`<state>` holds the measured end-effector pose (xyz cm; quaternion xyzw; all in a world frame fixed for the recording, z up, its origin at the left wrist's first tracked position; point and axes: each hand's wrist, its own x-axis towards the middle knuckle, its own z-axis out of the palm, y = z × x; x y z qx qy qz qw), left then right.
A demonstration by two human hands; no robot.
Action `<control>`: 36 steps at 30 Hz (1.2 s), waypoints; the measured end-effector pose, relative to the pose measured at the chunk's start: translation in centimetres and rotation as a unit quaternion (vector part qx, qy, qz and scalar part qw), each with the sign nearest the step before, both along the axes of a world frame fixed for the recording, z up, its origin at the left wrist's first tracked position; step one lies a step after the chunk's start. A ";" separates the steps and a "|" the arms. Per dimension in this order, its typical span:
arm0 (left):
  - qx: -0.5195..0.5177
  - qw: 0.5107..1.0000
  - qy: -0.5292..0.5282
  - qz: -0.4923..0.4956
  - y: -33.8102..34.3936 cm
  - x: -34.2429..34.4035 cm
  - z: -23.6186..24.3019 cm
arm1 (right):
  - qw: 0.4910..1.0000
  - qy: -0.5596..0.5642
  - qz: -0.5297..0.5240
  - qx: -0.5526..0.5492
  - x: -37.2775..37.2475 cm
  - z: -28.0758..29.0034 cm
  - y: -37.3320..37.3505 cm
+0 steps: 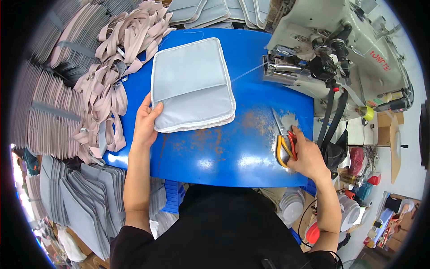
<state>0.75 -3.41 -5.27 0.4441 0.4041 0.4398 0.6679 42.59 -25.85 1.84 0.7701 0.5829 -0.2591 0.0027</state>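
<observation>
My left hand (145, 120) grips a light grey fabric panel (190, 74) by its lower left edge, with the thumb on top. The panel has rounded corners, pale bound edges and a seam across it; its lower edge looks thick, as if layered. A thin thread runs from its right side toward the sewing machine (291, 67). At the right of the blue table, my right hand (309, 154) is closed at the handles of a pair of scissors (280, 152), one handle yellow and the other red. The blades point away from me, close to the tabletop.
The blue table (251, 101) has rusty worn patches. Pinkish straps (107, 89) lie heaped at its left, beside tall bundles of folded fabric pieces (53, 112). More grey panels (85, 193) stack at the lower left, and others (210, 11) lie beyond the far edge.
</observation>
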 end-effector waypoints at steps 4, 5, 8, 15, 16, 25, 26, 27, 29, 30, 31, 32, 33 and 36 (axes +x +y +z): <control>0.018 1.000 -0.006 0.017 -0.1 0.2 -0.4 | 0.883 0.454 -0.103 0.059 0.7 -2.2 0.2; 0.012 1.000 -0.006 0.014 -0.1 0.4 -0.7 | 0.924 0.368 -0.079 0.071 -0.8 -1.8 1.0; 0.006 1.000 -0.004 0.019 0.3 0.6 -0.5 | 0.970 0.190 -0.007 0.155 -4.8 -0.8 5.6; 0.014 1.000 -0.006 0.005 2.0 1.4 -0.3 | 0.942 0.203 -0.081 0.255 -6.2 -3.7 11.8; 0.024 1.000 -0.012 0.001 3.0 1.9 -0.4 | 0.935 0.214 -0.095 0.266 -6.1 -4.1 11.5; 0.200 0.978 -0.051 -0.039 24.5 18.0 2.1 | 0.931 0.207 -0.164 0.253 -4.8 -5.2 5.9; 0.213 0.976 -0.033 0.023 27.2 19.8 3.2 | 0.932 0.206 -0.153 0.255 -4.9 -5.3 6.0; 0.221 0.972 -0.013 0.077 29.0 21.2 3.8 | 0.934 0.205 -0.150 0.253 -5.1 -5.4 5.4; 0.265 0.956 0.064 0.109 29.1 23.3 6.0 | 0.926 0.254 -0.190 0.206 -5.1 -4.6 4.7; 0.300 0.948 0.075 0.076 26.7 24.3 7.1 | 0.913 0.286 -0.210 0.200 -5.0 -4.7 4.1; 0.352 0.931 0.086 0.037 24.5 24.6 6.3 | 0.899 0.322 -0.223 0.196 -5.0 -4.8 3.8; 0.403 0.910 0.095 -0.002 21.8 24.6 5.5 | 0.888 0.353 -0.226 0.188 -5.1 -4.7 3.4; 0.350 0.933 0.062 -0.055 17.4 24.5 5.3 | 0.878 0.372 -0.240 0.181 -5.2 -4.6 2.9; 0.272 0.954 -0.001 -0.125 7.3 22.7 3.7 | 0.868 0.404 -0.237 0.164 -5.2 -4.6 2.4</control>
